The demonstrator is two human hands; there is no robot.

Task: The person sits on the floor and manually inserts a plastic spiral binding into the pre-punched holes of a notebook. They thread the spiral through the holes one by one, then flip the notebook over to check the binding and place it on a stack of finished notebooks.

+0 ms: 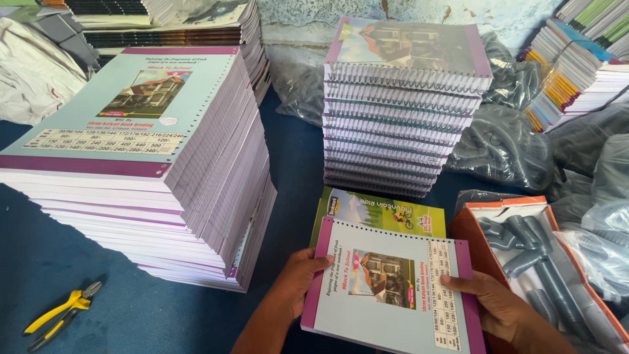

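Head view: both hands grip one notebook (392,288) with a pale back cover, purple edge strips and a row of punched holes along its top. The left hand (298,278) clasps the left edge, thumb curled over the cover; the right hand (495,305) clasps the right edge, fingers spread on top. The notebook lies on a green-covered book (380,210) on the blue floor (131,314). A tall unbound stack (151,170) stands to the left, a spiral-bound stack (400,105) behind, yellow-handled pliers (62,313) at lower left, grey coil rolls (531,255) in a box at right
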